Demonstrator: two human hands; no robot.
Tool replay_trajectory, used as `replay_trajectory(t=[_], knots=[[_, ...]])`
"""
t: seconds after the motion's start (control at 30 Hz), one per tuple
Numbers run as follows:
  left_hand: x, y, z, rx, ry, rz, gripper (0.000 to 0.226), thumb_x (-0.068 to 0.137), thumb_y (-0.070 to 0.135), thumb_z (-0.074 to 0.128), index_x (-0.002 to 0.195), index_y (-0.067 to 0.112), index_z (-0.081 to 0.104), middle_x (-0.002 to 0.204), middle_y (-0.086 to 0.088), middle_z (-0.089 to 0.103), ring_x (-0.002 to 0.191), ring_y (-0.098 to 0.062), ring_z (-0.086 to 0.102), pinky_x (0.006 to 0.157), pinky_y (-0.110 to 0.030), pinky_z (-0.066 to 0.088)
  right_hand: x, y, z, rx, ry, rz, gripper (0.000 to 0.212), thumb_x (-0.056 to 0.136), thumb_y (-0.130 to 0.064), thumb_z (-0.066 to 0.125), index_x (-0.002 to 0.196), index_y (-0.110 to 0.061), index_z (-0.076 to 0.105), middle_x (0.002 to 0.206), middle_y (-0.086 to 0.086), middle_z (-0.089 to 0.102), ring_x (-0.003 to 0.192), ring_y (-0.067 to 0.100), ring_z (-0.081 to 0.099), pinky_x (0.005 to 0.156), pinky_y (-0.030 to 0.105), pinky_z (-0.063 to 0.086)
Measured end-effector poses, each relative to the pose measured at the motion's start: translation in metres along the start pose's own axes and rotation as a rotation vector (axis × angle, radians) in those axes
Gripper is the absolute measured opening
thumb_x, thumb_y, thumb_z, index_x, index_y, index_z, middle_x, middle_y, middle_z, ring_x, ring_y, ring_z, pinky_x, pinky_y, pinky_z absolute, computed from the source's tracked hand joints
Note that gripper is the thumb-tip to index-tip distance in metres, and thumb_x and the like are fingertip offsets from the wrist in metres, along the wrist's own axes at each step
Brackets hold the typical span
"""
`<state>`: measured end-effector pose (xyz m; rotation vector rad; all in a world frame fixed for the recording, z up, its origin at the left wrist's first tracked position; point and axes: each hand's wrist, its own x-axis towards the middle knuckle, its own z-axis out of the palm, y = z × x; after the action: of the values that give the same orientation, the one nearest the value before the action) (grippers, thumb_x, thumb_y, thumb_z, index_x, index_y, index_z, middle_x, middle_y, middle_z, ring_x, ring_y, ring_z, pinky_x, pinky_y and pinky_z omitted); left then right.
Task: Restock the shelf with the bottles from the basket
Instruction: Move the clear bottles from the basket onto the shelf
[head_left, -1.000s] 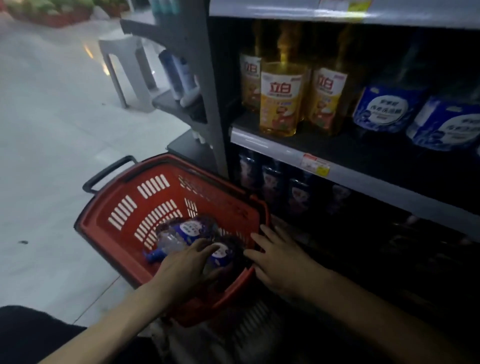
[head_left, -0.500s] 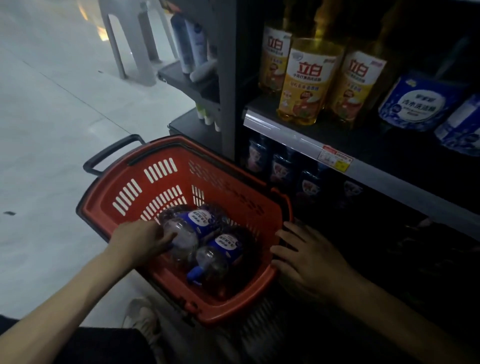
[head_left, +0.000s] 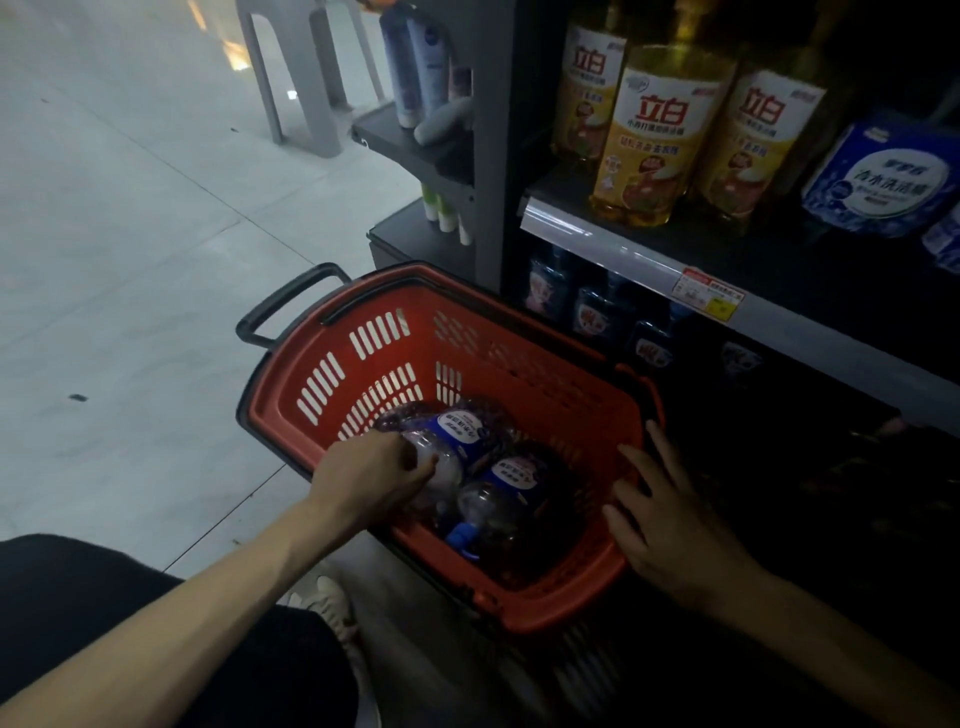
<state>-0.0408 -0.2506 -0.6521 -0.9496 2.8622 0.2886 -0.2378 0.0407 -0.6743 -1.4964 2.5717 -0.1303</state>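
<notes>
From the head camera, a red plastic basket (head_left: 363, 364) with a black handle (head_left: 291, 301) sits on the pale tiled floor (head_left: 130, 234) just beside a dark shelf unit (head_left: 597, 239). Two clear bottles with blue labels lie on their sides in its bottom: the farther bottle (head_left: 457, 431) and the nearer bottle (head_left: 498, 493), whose blue cap (head_left: 460, 535) points toward the person. The left hand (head_left: 363, 478) reaches over the basket's near rim, its grip curled over the neck end of the farther bottle. The right hand (head_left: 670, 525) rests with fingers spread and released against the basket's right rim, holding nothing. On the middle shelf stand yellow detergent bottles (head_left: 665, 135) and blue-labelled packs (head_left: 883, 176), with a price tag (head_left: 709, 299) on the shelf edge. The low shelf below holds dark bottles (head_left: 597, 312), dimly lit and hard to read. A grey plastic stool (head_left: 301, 78) stands on the floor behind, and toiletry tubes (head_left: 421, 67) crowd the unit's end rack.
</notes>
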Motion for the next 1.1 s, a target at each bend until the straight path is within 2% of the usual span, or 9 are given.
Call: replay_trajectory(t=[0.13, 0.3, 0.43, 0.6, 0.67, 0.8, 0.9, 1.03, 1.1], knots=[[0.004, -0.014, -0.002, -0.038, 0.063, 0.008, 0.054, 0.1, 0.055, 0.052, 0.068, 0.016, 0.069, 0.058, 0.001, 0.067, 0.049, -0.011, 0.064, 0.05, -0.032, 0.057, -0.009, -0.023, -0.009, 0.067, -0.028, 0.005, 0.059, 0.095, -0.063, 0.025, 0.107, -0.023, 0.065, 0.162, 0.009, 0.03, 0.154, 0.03, -0.019, 0.125, 0.052, 0.016], [0.006, -0.018, -0.005, 0.047, -0.035, -0.002, 0.042, 0.098, 0.06, 0.053, 0.092, 0.024, 0.074, 0.077, 0.007, 0.072, 0.063, -0.008, 0.067, 0.049, -0.023, 0.047, -0.006, -0.032, -0.008, -0.144, 0.058, -0.04, 0.053, 0.093, -0.058, 0.036, 0.1, -0.02, 0.073, 0.143, 0.021, 0.054, 0.153, 0.045, 0.012, 0.122, 0.062, 0.009], [0.015, -0.015, -0.003, 0.237, -0.209, 0.053, 0.062, 0.092, 0.071, 0.056, 0.141, 0.033, 0.056, 0.129, 0.003, 0.068, 0.108, -0.018, 0.067, 0.074, -0.03, 0.054, 0.005, -0.031, -0.015, -0.167, -0.015, -0.197, 0.049, 0.088, -0.053, 0.039, 0.099, -0.021, 0.075, 0.141, 0.018, 0.058, 0.149, 0.041, 0.028, 0.121, 0.062, 0.009], [0.043, 0.009, 0.01, 0.415, -0.251, 0.182, 0.083, 0.089, 0.073, 0.059, 0.155, 0.027, 0.039, 0.158, -0.01, 0.044, 0.136, -0.029, 0.051, 0.095, -0.04, 0.053, 0.012, -0.039, -0.028, -0.157, -0.223, -0.181, 0.079, 0.077, -0.063, 0.012, 0.131, -0.036, 0.063, 0.159, 0.007, 0.04, 0.155, 0.032, 0.011, 0.119, 0.061, -0.012], [0.056, 0.022, 0.021, 0.433, -0.269, 0.173, 0.089, 0.086, 0.073, 0.061, 0.157, 0.025, 0.036, 0.157, -0.015, 0.041, 0.14, -0.035, 0.045, 0.102, -0.049, 0.052, 0.012, -0.04, -0.033, -0.181, -0.267, -0.178, 0.086, 0.074, -0.062, 0.004, 0.137, -0.036, 0.057, 0.162, 0.004, 0.034, 0.156, 0.029, 0.007, 0.118, 0.062, -0.015], [0.078, 0.033, 0.046, 0.403, -0.354, 0.043, 0.097, 0.082, 0.077, 0.062, 0.157, 0.024, 0.03, 0.152, -0.018, 0.043, 0.138, -0.04, 0.044, 0.105, -0.058, 0.048, 0.012, -0.038, -0.032, -0.141, -0.257, -0.195, 0.082, 0.077, -0.06, 0.007, 0.131, -0.033, 0.063, 0.155, 0.006, 0.044, 0.152, 0.03, 0.02, 0.117, 0.063, -0.016], [0.09, 0.03, 0.062, 0.288, -0.379, -0.092, 0.105, 0.078, 0.069, 0.075, 0.157, 0.019, 0.027, 0.144, -0.019, 0.05, 0.129, -0.038, 0.052, 0.104, -0.054, 0.05, 0.012, -0.033, -0.023, -0.116, -0.18, -0.224, 0.068, 0.084, -0.059, 0.021, 0.115, -0.029, 0.074, 0.137, 0.006, 0.061, 0.143, 0.031, 0.039, 0.119, 0.066, -0.005], [0.111, 0.018, 0.074, 0.158, -0.394, -0.213, 0.102, 0.071, 0.067, 0.082, 0.146, 0.012, 0.04, 0.144, -0.014, 0.054, 0.128, -0.037, 0.055, 0.108, -0.051, 0.049, 0.013, -0.027, -0.008, -0.119, -0.094, -0.246, 0.051, 0.086, -0.057, 0.039, 0.095, -0.028, 0.079, 0.113, 0.004, 0.072, 0.125, 0.03, 0.057, 0.117, 0.069, 0.015], [0.123, 0.02, 0.073, 0.101, -0.463, -0.26, 0.082, 0.084, 0.06, 0.076, 0.14, 0.007, 0.048, 0.14, -0.011, 0.058, 0.119, -0.028, 0.06, 0.103, -0.039, 0.054, 0.014, -0.028, -0.007, -0.114, -0.092, -0.24, 0.051, 0.086, -0.057, 0.039, 0.096, -0.028, 0.079, 0.112, 0.003, 0.071, 0.123, 0.029, 0.058, 0.117, 0.069, 0.014]])
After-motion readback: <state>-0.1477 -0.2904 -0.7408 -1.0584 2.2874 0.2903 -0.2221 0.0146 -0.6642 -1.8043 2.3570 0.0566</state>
